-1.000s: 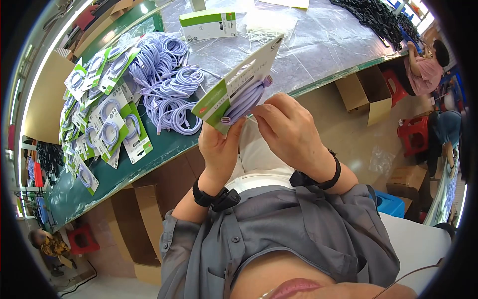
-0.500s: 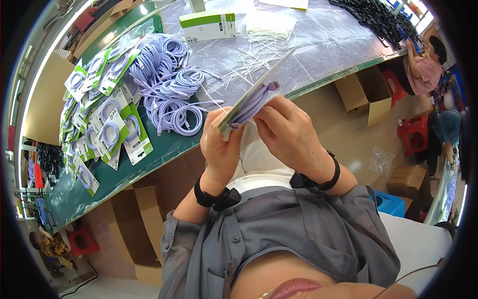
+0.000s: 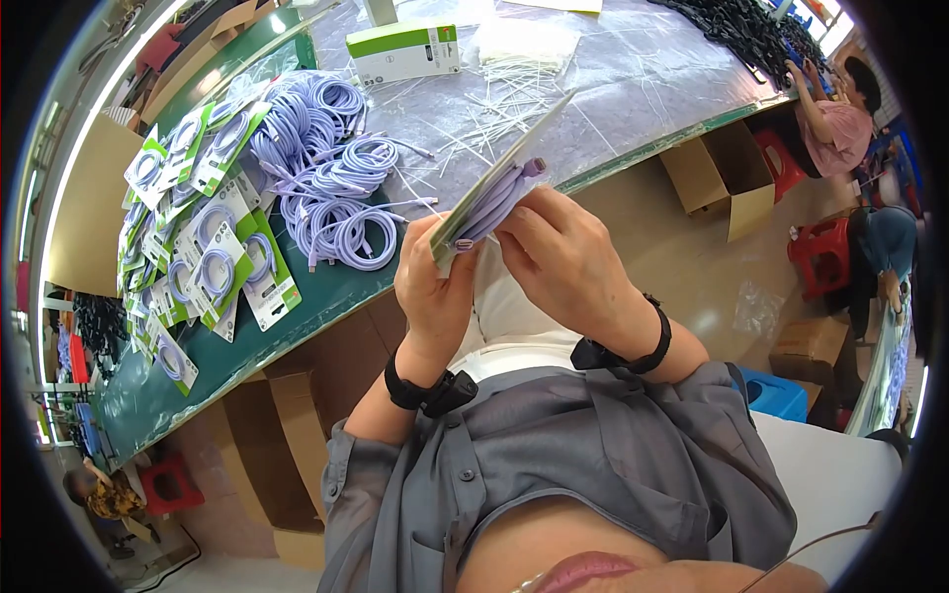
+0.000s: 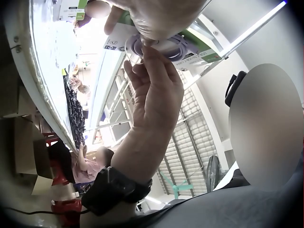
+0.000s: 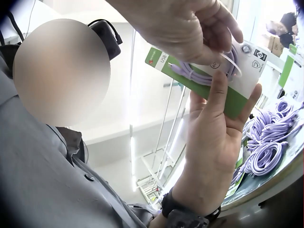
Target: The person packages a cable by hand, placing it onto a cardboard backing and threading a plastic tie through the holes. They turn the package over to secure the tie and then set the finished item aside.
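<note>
A lilac USB cable [image 3: 494, 206], coiled and flat against a green and white packaging card [image 5: 249, 59], is held up before the body. My left hand [image 3: 435, 287] grips the card by its green end, thumb on the front in the right wrist view. My right hand [image 3: 568, 252] is bent over the coil from the other side, thumb and fingertips pinched together at a thin white tie [image 5: 236, 68] that loops out through the card. The head view shows the card nearly edge-on, with one cable plug sticking out at its upper end.
Carded cables [image 3: 203, 257] are heaped at the table's left, beside a pile of loose lilac coils [image 3: 346, 168]. White ties [image 3: 494, 109] lie scattered behind the hands, near a green and white box [image 3: 403, 54]. Open cartons [image 3: 727, 168] stand on the floor; other people sit farther off.
The card has turned from showing its printed front to nearly edge-on, its green end drawn into the left hand. Both hands stay close together at the coil.
</note>
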Action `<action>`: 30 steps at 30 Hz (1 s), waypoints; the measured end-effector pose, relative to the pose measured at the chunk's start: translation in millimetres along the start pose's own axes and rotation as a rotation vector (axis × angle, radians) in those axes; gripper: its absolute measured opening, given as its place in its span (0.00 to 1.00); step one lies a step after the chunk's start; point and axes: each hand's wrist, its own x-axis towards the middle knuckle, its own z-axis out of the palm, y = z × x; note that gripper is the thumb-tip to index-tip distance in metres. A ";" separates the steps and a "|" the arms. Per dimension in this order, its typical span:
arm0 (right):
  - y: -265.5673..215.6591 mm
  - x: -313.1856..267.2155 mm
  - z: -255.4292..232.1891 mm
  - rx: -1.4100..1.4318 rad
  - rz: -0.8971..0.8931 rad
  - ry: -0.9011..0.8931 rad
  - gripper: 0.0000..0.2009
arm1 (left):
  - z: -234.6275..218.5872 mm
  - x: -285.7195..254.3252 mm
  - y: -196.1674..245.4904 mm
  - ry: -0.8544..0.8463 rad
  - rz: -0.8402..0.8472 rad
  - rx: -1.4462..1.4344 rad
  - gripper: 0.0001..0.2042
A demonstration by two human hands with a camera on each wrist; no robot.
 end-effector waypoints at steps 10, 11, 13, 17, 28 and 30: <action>0.2 -2.4 2.1 -0.001 0.003 -0.007 0.11 | 0.9 1.9 -0.9 0.027 0.004 0.019 0.14; 0.5 -2.2 2.1 0.011 0.005 -0.013 0.11 | 1.0 1.7 -0.9 0.026 0.004 0.019 0.14; 1.4 -2.7 3.1 0.007 0.004 -0.007 0.11 | 0.8 1.0 -1.3 0.025 0.022 0.038 0.14; 1.2 -2.5 3.7 0.009 0.004 -0.005 0.11 | 0.6 -0.5 -2.6 0.020 0.037 0.034 0.14; 20.5 -37.4 18.3 0.430 -0.020 0.137 0.14 | -3.7 7.1 14.8 -0.069 0.437 0.203 0.18; 26.8 -42.3 17.9 0.452 0.006 0.120 0.14 | -3.3 6.8 16.1 -0.089 0.477 0.281 0.17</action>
